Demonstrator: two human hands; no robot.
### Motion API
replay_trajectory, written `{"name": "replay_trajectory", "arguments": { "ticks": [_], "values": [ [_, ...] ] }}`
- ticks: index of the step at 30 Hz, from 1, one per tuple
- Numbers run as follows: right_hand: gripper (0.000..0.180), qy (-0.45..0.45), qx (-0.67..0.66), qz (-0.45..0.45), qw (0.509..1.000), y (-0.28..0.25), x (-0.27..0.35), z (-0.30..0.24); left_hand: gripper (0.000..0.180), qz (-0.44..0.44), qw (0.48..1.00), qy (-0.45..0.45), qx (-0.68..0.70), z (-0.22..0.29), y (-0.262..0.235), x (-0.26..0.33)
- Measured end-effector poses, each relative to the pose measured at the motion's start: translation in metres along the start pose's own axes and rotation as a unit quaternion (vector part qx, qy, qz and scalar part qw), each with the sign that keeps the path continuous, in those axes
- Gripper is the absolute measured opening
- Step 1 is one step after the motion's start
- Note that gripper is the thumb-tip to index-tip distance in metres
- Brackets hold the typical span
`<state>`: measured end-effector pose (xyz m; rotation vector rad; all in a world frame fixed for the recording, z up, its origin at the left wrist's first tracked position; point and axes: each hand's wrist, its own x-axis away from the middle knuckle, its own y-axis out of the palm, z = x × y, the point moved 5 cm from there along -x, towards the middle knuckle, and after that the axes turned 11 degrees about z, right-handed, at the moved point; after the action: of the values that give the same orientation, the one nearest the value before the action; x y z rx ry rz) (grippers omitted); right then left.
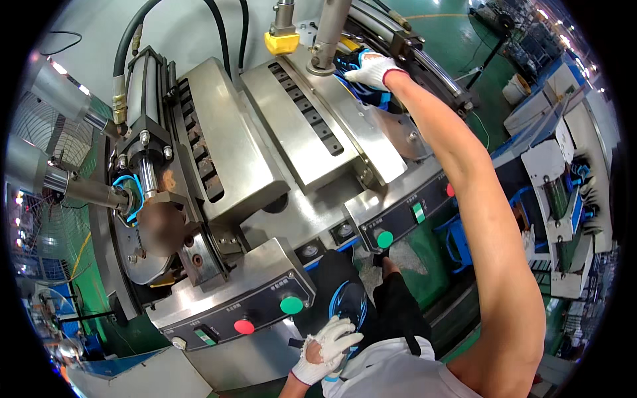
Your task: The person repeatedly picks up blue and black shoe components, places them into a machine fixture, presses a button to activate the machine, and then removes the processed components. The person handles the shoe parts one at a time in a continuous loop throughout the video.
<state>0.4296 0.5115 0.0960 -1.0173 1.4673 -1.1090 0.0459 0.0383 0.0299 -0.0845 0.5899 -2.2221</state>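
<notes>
My left hand [325, 348], in a white knitted glove with a torn patch on its back, is closed on a black and blue shoe [348, 304] held low in front of my body. Out at the far right of the machine, my gloved right hand [375, 71] grips another black and blue shoe [368, 96]. That shoe lies beside a round metal post [325, 50], which hides part of it. My right arm is stretched out, while the left stays bent close to me.
Before me stands a steel machine [225, 139] with slotted covers. Its front panels carry a green button [290, 305], a red button [244, 327] and another green button [385, 239]. A yellow block [282, 43] hangs above. Racks with shoes [580, 172] stand at right.
</notes>
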Motion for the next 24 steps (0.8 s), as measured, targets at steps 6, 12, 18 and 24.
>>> {"name": "replay_trajectory", "arguments": {
  "ticks": [6,12,18,24],
  "values": [
    [0.071,-0.027,-0.165,0.212,0.963,-0.054,0.136,-0.022,0.051,0.004,1.000,-0.009,0.028,-0.003,0.003,0.002],
    [0.085,-0.144,-0.298,0.173,0.928,-0.037,0.380,-0.073,0.049,0.012,1.000,0.012,0.025,-0.011,0.022,0.012],
    [0.100,-0.082,-0.243,0.080,0.963,0.022,0.423,-0.058,0.036,0.055,0.998,0.022,0.037,-0.001,0.046,0.000],
    [0.103,0.067,-0.357,-0.069,0.929,-0.052,0.607,-0.002,0.028,0.115,0.993,0.018,0.013,0.053,0.086,-0.043]
  ]
}}
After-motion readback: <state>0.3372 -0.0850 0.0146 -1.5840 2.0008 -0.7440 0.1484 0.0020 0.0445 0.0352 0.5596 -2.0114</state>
